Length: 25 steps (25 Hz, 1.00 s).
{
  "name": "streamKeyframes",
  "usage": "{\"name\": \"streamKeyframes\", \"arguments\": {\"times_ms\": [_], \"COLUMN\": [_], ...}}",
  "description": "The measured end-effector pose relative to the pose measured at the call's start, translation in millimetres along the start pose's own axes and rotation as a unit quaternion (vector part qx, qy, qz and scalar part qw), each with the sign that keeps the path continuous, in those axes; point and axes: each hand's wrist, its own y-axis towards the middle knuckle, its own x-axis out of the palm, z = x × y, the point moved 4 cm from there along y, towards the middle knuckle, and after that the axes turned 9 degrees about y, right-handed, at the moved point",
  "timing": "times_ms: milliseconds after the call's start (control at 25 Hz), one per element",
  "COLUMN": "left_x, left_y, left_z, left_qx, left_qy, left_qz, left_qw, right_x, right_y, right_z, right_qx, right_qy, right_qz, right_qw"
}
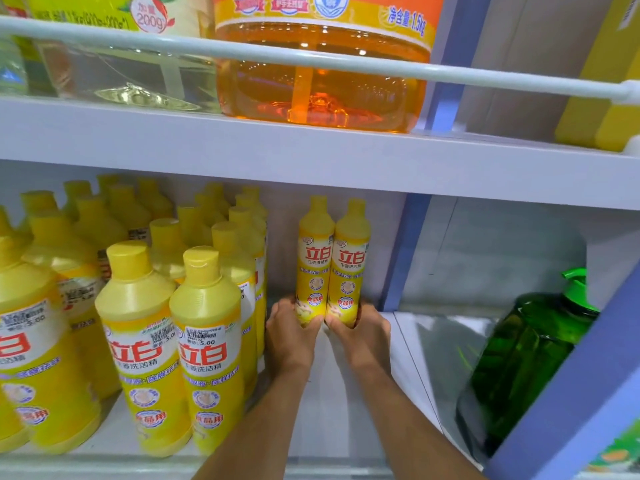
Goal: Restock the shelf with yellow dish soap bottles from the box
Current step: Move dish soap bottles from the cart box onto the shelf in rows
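Both forearms reach into the shelf. The left hand grips the base of one yellow dish soap bottle, and the right hand grips a second bottle (upright, touching) near the back, right of the stocked rows. This looks like the placing step. Next they likely need releasing.

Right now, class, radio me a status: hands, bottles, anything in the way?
Left hand grips left bottle, right hand grips right bottle. Both upright, touching, far back on shelf. Nothing blocking; stocked rows stand left.
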Motion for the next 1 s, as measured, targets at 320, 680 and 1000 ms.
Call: {"name": "streamKeyframes", "arguments": {"times_ms": [320, 680, 1000], "left_x": [-0.1, 0.8, 4.5], "left_y": [1.6, 2.8, 4.0], "left_z": [5.2, 1.9, 0.3], "left_qx": [0.008, 0.017, 0.022], "left_qy": [0.017, 0.016, 0.019], "left_qz": [0.006, 0.014, 0.019], "left_qw": [1.0, 1.0, 0.999], "right_x": [4.5, 8.3, 7.0], "right_y": [5.5, 11.5, 12.0], "right_z": [1.4, 7.3, 10.2], "right_qx": [-0.012, -0.013, -0.024], "right_qy": [-0.031, -0.029, -0.014], "right_qz": [0.014, 0.014, 0.01], "right_qw": [0.999, 0.999, 1.0]}}
